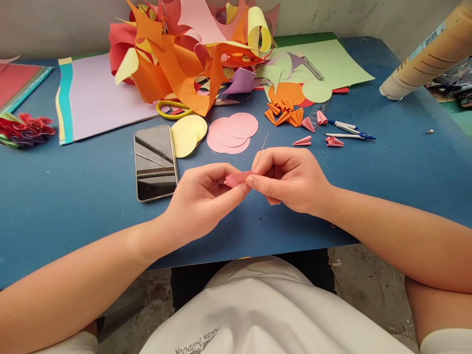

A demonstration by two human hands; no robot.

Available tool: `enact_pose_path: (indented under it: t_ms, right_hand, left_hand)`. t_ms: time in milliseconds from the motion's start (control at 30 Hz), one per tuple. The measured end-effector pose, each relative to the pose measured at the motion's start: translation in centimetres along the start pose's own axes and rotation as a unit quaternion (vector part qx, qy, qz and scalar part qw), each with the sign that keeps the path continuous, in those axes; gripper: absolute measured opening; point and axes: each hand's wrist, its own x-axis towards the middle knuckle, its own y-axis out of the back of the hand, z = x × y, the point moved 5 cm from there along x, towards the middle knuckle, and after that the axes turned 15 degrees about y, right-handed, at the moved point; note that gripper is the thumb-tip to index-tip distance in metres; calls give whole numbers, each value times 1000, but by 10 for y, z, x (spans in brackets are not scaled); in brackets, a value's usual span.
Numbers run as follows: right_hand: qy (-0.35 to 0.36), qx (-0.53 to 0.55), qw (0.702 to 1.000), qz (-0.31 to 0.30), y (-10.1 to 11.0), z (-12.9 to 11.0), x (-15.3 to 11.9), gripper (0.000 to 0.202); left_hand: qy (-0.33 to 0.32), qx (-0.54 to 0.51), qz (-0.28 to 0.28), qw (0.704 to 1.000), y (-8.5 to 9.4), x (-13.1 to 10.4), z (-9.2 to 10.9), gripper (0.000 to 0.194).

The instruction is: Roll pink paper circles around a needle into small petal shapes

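My left hand (206,196) holds a folded pink paper piece (238,179) between thumb and fingers above the table's front part. At the right end of that piece, my right hand (289,179) pinches, its thumb and forefinger touching the paper. A thin stick or needle (262,147) rises from the right fingertips. Beyond the hands lie overlapping pink paper circles (236,132) and yellow circles (188,133). Rolled pink cones (303,141) and a heap of orange cones (285,113) are behind my right hand.
A phone (155,164) lies just left of my left hand. Paper scraps (199,49) pile at the back, with yellow-handled scissors (173,109) beside them. A compass (350,135) rests at the right, and a large tube (424,54) leans farther back. Quilled paper (27,130) sits far left.
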Motion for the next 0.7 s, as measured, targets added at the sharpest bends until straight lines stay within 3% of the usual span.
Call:
enact_pose_path:
  t_ms: [267,467,700]
  right_hand:
    - [19,-1,1000,-3,0,-1,-1,22]
    - [28,-30,999,3,-1,0,1,17]
    - [45,-62,997,13,0,0,0,11]
  left_hand:
    - [8,-31,-28,999,-1,3,-1,8]
    - [50,-33,-22,998,0,6,-8,7]
    - [57,-28,2,998,1,8,-10,8]
